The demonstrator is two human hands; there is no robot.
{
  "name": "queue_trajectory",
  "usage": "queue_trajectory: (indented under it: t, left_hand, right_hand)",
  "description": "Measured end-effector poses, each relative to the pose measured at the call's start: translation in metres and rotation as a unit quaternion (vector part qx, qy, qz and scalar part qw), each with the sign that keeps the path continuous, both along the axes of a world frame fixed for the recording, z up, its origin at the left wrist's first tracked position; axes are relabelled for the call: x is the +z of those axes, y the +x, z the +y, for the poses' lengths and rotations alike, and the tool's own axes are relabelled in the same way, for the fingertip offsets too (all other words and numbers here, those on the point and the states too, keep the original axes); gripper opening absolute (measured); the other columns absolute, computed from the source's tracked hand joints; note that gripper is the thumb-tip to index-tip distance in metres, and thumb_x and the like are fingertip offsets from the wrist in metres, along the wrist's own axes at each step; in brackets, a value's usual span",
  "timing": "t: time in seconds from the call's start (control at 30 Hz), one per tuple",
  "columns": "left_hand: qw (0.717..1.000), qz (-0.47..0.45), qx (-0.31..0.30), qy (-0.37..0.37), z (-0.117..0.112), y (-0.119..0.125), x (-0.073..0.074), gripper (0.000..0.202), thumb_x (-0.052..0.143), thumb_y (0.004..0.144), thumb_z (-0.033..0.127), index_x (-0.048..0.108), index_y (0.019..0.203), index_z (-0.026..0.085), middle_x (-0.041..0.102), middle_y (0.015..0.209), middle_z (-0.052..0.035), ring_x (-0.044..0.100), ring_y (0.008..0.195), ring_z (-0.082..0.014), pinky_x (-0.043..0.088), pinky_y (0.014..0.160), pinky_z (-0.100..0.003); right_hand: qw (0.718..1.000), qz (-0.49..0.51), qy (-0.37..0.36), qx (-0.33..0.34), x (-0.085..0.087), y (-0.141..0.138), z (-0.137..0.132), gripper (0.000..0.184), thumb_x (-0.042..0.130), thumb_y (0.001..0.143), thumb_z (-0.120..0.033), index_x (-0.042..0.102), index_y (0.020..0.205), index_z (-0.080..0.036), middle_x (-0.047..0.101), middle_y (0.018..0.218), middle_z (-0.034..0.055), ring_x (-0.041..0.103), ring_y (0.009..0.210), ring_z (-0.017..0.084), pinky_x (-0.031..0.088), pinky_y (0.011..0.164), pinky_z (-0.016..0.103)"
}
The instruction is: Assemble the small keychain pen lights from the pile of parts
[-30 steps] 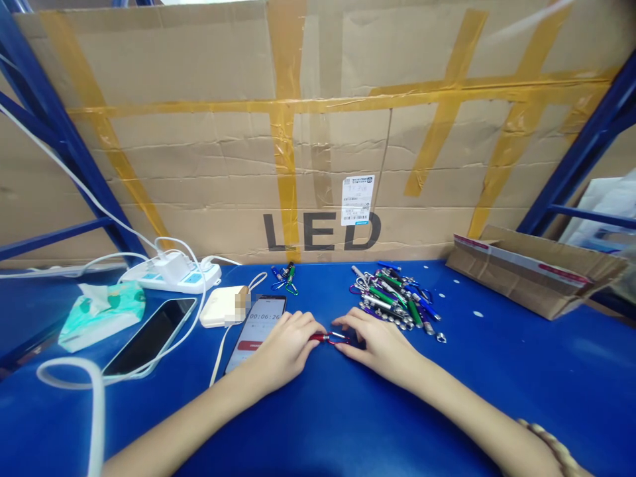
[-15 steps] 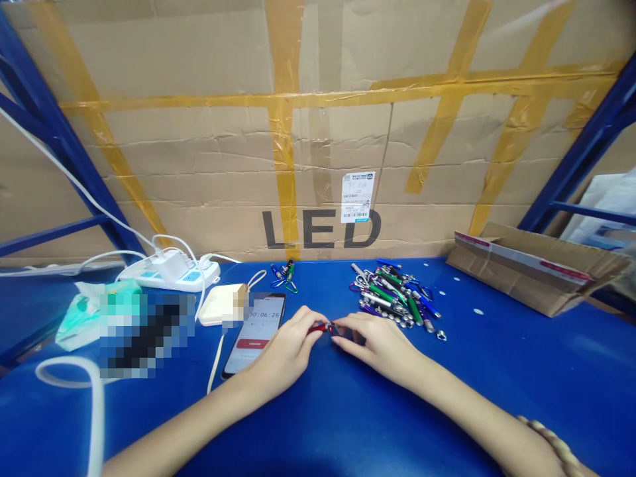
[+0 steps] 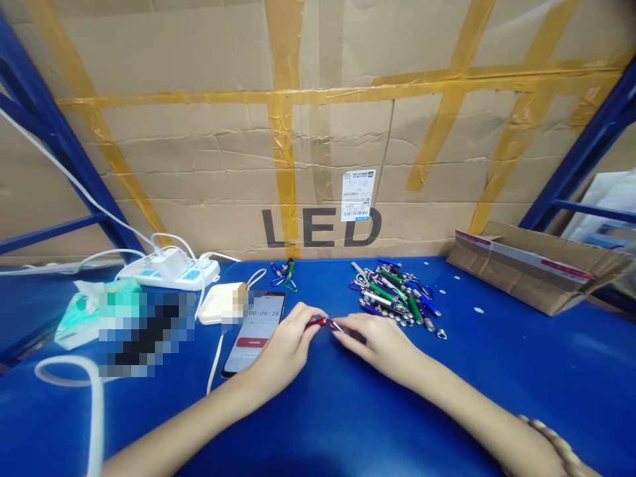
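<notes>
Over the middle of the blue table, my left hand (image 3: 297, 338) pinches a small red metal tube (image 3: 315, 323), which looks like a keychain flashlight. My right hand (image 3: 380, 338) has thumb and index finger closed on a red carabiner (image 3: 336, 326) at the tube's right end. The two red parts meet between my fingertips; whether they are linked is too small to tell. Just beyond my right hand lies a pile of coloured keychain flashlights (image 3: 392, 291) in green, blue, purple, silver and black, with clips among them. A phone (image 3: 258, 324) showing a timer lies beside my left hand.
A small group of flashlights with carabiners (image 3: 285, 275) lies behind the phone. On the left are a cream power bank (image 3: 221, 301), a white power strip (image 3: 199, 275), loose cables and a tissue pack (image 3: 82, 318). An open cardboard box (image 3: 521, 271) stands at right, before a large carton.
The red carabiner has turned between my right fingertips and shows more of its length. My left hand has shifted very slightly; the pile looks the same.
</notes>
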State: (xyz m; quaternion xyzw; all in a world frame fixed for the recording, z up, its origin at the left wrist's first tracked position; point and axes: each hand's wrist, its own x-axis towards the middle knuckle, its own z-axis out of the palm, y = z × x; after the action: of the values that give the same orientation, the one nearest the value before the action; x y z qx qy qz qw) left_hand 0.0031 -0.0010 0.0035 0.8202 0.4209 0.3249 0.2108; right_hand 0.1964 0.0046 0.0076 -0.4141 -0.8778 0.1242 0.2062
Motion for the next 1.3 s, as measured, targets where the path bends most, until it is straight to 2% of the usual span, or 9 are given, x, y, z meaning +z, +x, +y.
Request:
queue_trajectory:
  t: [0.1,0.23,0.43,0.7,0.83,1.0,1.17,1.3]
  left_hand:
    - [1.0,-0.006,0.008,-0.007,-0.0004,0.0009,0.0012,0.02,0.036,0.091,0.017,0.053,0.098,0.022,0.058,0.093,-0.0036,0.057,0.09,-0.0178,0.046,0.085,-0.032]
    - [0.999,-0.018,0.034,-0.018,-0.0013,0.0023,0.0042,0.02,0.037,0.09,0.017,0.056,0.097,0.021,0.06,0.094,-0.0036,0.058,0.091,-0.018,0.046,0.085,-0.032]
    - [0.997,-0.025,0.056,-0.037,-0.0008,0.0028,0.0043,0.015,0.045,0.087,0.021,0.057,0.096,0.02,0.061,0.094,-0.0039,0.059,0.089,-0.018,0.047,0.082,-0.032]
    - [0.997,-0.043,0.057,-0.033,0.0026,0.0002,0.0012,0.016,0.043,0.087,0.019,0.056,0.096,0.02,0.062,0.096,-0.004,0.058,0.092,-0.0177,0.046,0.083,-0.031]
    - [0.996,-0.061,0.059,-0.039,0.0022,0.0011,0.003,0.016,0.041,0.088,0.02,0.056,0.094,0.02,0.062,0.096,-0.0038,0.058,0.092,-0.0177,0.044,0.084,-0.031]
    - [0.994,-0.05,0.062,-0.075,-0.0012,0.0044,0.0087,0.02,0.04,0.088,0.024,0.055,0.099,0.019,0.061,0.087,-0.0024,0.056,0.079,-0.0172,0.043,0.076,-0.029]
    - [0.989,-0.059,0.047,-0.125,-0.0038,0.006,0.0097,0.022,0.041,0.087,0.029,0.054,0.102,0.018,0.05,0.069,0.0027,0.048,0.063,-0.0138,0.038,0.06,-0.024]
    - [0.986,-0.069,0.019,-0.148,-0.0044,0.0056,0.0076,0.021,0.039,0.088,0.029,0.053,0.098,0.017,0.042,0.063,0.0055,0.04,0.057,-0.0116,0.031,0.055,-0.022]
  right_hand:
    - [1.0,0.018,-0.012,0.014,-0.0022,-0.0001,0.0009,0.032,0.034,0.094,-0.031,0.064,0.094,-0.02,0.065,0.08,0.0039,0.06,0.072,0.016,0.043,0.067,0.025]
    - [0.997,0.066,-0.046,0.012,-0.0042,-0.0004,0.003,0.034,0.034,0.095,-0.03,0.064,0.084,-0.019,0.062,0.076,0.0021,0.058,0.07,0.014,0.044,0.069,0.026]
    - [0.986,0.143,-0.076,0.028,-0.004,-0.0008,0.0055,0.029,0.041,0.092,-0.026,0.061,0.111,-0.019,0.06,0.087,0.0042,0.056,0.081,0.015,0.044,0.076,0.028]
    - [0.981,0.165,-0.091,0.034,-0.0032,-0.0026,0.0059,0.031,0.042,0.091,-0.026,0.059,0.117,-0.021,0.058,0.088,0.0037,0.055,0.082,0.014,0.045,0.079,0.028]
    - [0.98,0.174,-0.088,0.037,-0.0037,-0.0029,0.0064,0.029,0.045,0.09,-0.027,0.062,0.112,-0.02,0.061,0.086,0.0043,0.056,0.08,0.015,0.045,0.075,0.027]
    - [0.97,0.227,-0.091,-0.002,-0.0042,-0.0021,0.0079,0.033,0.044,0.089,-0.032,0.064,0.11,-0.016,0.065,0.076,0.0045,0.053,0.06,0.013,0.044,0.058,0.025]
    - [0.957,0.26,-0.128,-0.013,-0.0049,-0.0019,0.0078,0.036,0.046,0.087,-0.035,0.064,0.11,-0.014,0.068,0.075,0.0048,0.048,0.054,0.011,0.04,0.051,0.024]
    - [0.946,0.272,-0.175,0.002,-0.0053,-0.004,0.0066,0.038,0.048,0.085,-0.035,0.063,0.112,-0.014,0.067,0.073,0.004,0.046,0.053,0.01,0.039,0.05,0.023]
